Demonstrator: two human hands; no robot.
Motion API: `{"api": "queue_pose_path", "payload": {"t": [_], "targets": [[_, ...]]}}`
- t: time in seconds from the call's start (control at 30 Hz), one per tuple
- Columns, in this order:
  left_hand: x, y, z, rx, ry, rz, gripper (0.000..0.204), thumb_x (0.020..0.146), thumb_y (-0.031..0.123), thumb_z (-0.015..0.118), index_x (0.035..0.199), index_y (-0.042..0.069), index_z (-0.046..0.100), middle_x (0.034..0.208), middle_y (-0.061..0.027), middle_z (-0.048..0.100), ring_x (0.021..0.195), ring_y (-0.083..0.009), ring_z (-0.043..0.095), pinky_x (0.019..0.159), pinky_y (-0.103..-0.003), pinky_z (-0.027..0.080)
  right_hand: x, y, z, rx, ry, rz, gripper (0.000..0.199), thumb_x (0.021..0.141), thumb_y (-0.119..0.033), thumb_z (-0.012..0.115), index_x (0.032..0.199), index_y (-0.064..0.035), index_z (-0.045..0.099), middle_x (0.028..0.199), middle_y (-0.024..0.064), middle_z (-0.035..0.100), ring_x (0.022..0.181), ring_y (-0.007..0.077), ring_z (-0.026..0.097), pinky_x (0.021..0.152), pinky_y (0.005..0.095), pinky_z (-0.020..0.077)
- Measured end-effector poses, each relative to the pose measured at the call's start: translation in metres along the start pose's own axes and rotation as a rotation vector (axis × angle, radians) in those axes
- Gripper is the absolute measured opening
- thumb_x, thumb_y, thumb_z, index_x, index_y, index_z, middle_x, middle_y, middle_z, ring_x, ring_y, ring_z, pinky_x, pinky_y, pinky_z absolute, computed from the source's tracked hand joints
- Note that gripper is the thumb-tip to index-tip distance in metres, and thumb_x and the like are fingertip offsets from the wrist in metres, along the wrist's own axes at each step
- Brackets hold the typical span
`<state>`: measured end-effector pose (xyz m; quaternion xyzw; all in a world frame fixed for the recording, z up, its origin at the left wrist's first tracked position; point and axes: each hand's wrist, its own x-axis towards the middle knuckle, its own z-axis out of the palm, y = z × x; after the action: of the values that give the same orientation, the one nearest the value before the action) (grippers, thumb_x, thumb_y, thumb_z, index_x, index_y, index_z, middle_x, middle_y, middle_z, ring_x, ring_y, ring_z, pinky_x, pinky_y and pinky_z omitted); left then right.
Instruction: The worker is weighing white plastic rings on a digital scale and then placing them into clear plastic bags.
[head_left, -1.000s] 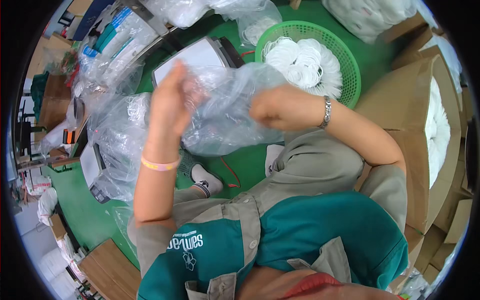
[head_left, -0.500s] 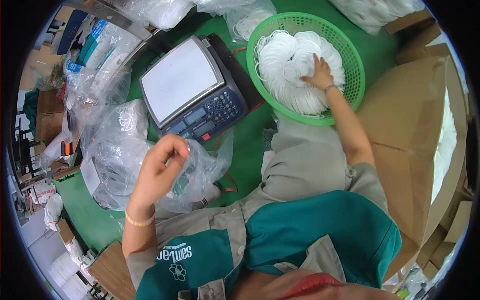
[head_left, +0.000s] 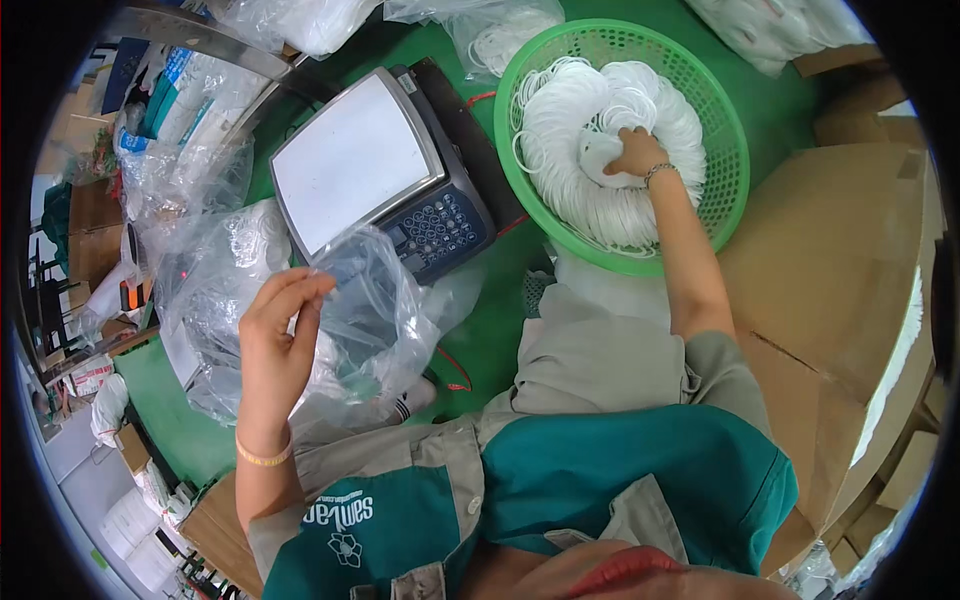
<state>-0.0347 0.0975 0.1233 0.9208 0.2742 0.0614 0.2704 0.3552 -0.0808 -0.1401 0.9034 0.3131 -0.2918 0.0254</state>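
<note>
My left hand is closed in a pinch on the rim of a clear plastic bag, whose mouth gapes to the right of the fingers. Several white rings seem to lie in the bag's lower part, though the film blurs them. To the right, my right hand reaches into a green perforated basket. Its fingers and thumb curl around some of the thin white rings heaped there; the fingertips are partly hidden.
A digital scale with a bare white plate stands left of the basket. Filled clear bags lie at the left, and another bag of rings lies behind. A large cardboard box stands close on the right. A red cord runs across the green surface.
My left hand has shifted left and slightly down, and the bag's mouth has spread wider. In the basket, my right hand's fingers have curled in, and the rings around it have shifted.
</note>
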Motion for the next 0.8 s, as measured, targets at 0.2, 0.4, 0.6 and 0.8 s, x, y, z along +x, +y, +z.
{"api": "queue_pose_path", "payload": {"t": [0.2, 0.4, 0.6, 0.8], "targets": [[0.005, 0.019, 0.005, -0.032, -0.107, 0.001, 0.046, 0.069, -0.013, 0.046, 0.109, 0.007, 0.055, 0.118, -0.0113, 0.049, 0.077, -0.0166, 0.057, 0.061, -0.022, 0.044, -0.012, 0.015, 0.028, 0.209, 0.111, 0.009, 0.062, 0.057, -0.02, 0.068, 0.114, -0.0076, 0.046, 0.097, 0.0198, 0.059, 0.092, 0.0315, 0.056, 0.079, 0.0365, 0.0438], [-0.001, 0.012, 0.002, -0.004, 0.079, 0.228, 0.026, 0.068, -0.007, 0.055, 0.092, 0.002, 0.06, 0.096, -0.0095, 0.06, 0.073, -0.021, 0.059, 0.065, -0.027, 0.046, -0.046, 0.042, 0.014, 0.75, 0.598, 0.004, 0.058, 0.054, -0.015, 0.068, 0.109, -0.0069, 0.049, 0.085, 0.0131, 0.061, 0.078, 0.024, 0.059, 0.071, 0.0316, 0.0457], [0.024, 0.021, 0.01, -0.24, -0.213, 0.044, 0.065, 0.059, -0.006, 0.047, 0.122, 0.007, 0.042, 0.124, -0.0086, 0.043, 0.055, -0.0089, 0.041, 0.052, -0.022, 0.039, -0.112, 0.013, -0.045, 1.758, 0.591, -0.36, 0.05, 0.061, 0.006, 0.059, 0.109, 0.0023, 0.047, 0.1, 0.0112, 0.057, 0.091, 0.0224, 0.056, 0.08, 0.0329, 0.0457], [0.057, 0.032, 0.037, -0.831, -0.47, -0.115, 0.07, 0.064, -0.004, 0.048, 0.131, 0.001, 0.027, 0.069, -0.0021, 0.053, 0.054, -0.0066, 0.045, 0.05, -0.02, 0.038, -0.193, -0.066, -0.078, 2.053, 0.067, -0.77, 0.051, 0.068, -0.006, 0.062, 0.114, 0.0043, 0.042, 0.109, 0.0145, 0.053, 0.097, 0.0249, 0.055, 0.082, 0.0354, 0.0463]]}}
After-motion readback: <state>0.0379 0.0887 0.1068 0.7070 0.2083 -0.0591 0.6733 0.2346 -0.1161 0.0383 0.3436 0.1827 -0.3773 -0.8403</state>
